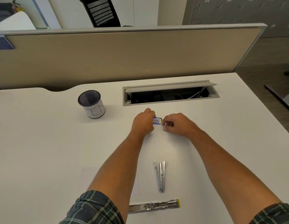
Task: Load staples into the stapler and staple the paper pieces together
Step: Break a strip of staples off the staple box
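Note:
A small blue and white staple box is held above the white desk. My left hand grips its left end. My right hand pinches something small and silvery at the box's open right end; it is too small to tell what. A metal stapler lies swung open near the front of the desk, its hinge toward me. A second long metal piece with a yellow end lies at the front edge. White paper lies under my left forearm.
A black mesh pen cup wrapped in white paper stands at the left back. An open cable tray is set into the desk behind my hands. A beige partition closes the far side.

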The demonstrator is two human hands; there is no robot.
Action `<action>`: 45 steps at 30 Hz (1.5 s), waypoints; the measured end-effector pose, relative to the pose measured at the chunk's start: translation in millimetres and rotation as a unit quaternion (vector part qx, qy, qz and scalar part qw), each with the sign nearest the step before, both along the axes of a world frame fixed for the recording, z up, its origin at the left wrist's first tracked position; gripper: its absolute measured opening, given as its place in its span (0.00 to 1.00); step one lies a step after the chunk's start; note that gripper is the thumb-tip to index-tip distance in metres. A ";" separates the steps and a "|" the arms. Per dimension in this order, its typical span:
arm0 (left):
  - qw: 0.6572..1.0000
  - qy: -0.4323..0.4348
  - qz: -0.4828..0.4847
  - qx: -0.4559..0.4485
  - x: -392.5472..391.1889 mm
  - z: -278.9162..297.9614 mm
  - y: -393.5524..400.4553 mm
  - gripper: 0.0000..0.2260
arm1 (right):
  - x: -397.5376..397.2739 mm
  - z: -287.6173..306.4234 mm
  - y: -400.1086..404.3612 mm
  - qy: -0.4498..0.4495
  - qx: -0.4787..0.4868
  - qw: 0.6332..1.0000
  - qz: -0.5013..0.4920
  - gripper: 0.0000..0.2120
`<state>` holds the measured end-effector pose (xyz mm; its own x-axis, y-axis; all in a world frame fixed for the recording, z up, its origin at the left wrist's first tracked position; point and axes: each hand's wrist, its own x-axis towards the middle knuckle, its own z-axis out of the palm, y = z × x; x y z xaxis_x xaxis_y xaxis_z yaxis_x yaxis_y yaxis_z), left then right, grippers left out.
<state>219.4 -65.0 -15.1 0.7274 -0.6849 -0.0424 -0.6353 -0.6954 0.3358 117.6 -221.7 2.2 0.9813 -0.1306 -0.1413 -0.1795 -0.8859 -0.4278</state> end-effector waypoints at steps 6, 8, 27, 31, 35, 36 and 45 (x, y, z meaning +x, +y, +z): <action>1.000 0.005 0.002 -0.002 -1.0 1.0 -0.2 0.19 | -0.7 -3.9 -0.4 0.019 -0.035 0.999 0.017 0.10; 1.000 0.005 0.003 0.000 -1.4 1.3 -0.2 0.19 | -1.7 -5.0 -0.5 0.016 -0.046 0.999 0.023 0.10; 1.000 0.001 0.001 -0.001 -2.3 3.0 0.7 0.18 | -10.1 -20.0 -1.5 -0.074 0.084 0.992 -0.051 0.07; 1.000 0.002 0.001 -0.002 -2.1 2.9 0.6 0.18 | -10.2 -19.2 -5.4 -0.081 0.100 0.988 -0.082 0.06; 1.000 0.003 0.000 -0.004 -1.6 2.2 0.8 0.18 | -11.1 -19.3 -4.6 -0.085 0.091 0.988 -0.089 0.07; 1.000 0.003 -0.001 -0.004 -1.4 2.0 0.8 0.18 | -10.9 -19.0 -4.2 -0.081 0.084 0.989 -0.087 0.07; 1.000 0.004 -0.001 -0.005 -0.6 0.5 0.3 0.18 | -11.4 -12.7 -0.9 -0.049 -0.022 0.997 -0.064 0.10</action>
<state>218.8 -64.7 -14.6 0.7263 -0.6861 -0.0405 -0.6333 -0.6910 0.3484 106.2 -222.6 -10.5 0.9653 -0.2586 -0.0372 -0.2508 -0.8770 -0.4099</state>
